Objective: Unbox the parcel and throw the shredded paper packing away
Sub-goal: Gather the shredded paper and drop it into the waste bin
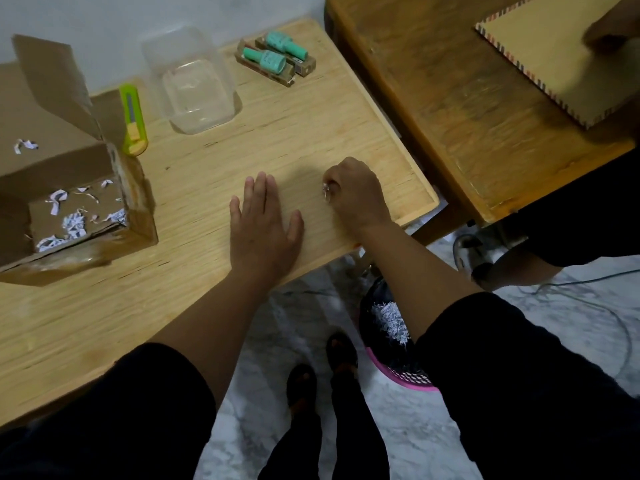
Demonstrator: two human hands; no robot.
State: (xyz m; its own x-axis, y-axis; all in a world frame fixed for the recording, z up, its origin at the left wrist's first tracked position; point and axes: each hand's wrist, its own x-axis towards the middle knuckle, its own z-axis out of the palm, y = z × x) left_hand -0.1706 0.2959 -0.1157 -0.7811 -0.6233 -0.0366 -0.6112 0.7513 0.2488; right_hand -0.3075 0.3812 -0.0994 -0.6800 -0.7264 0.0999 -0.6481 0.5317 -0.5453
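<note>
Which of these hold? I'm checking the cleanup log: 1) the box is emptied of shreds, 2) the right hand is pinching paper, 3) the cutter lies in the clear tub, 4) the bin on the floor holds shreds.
1. False: white paper shreds remain inside the open brown cardboard box.
2. True: the right hand is closed on a small white paper scrap.
3. False: the green and yellow utility cutter lies on the light wooden table beside the clear plastic tub.
4. True: the pink-rimmed bin holds shredded paper.
</note>
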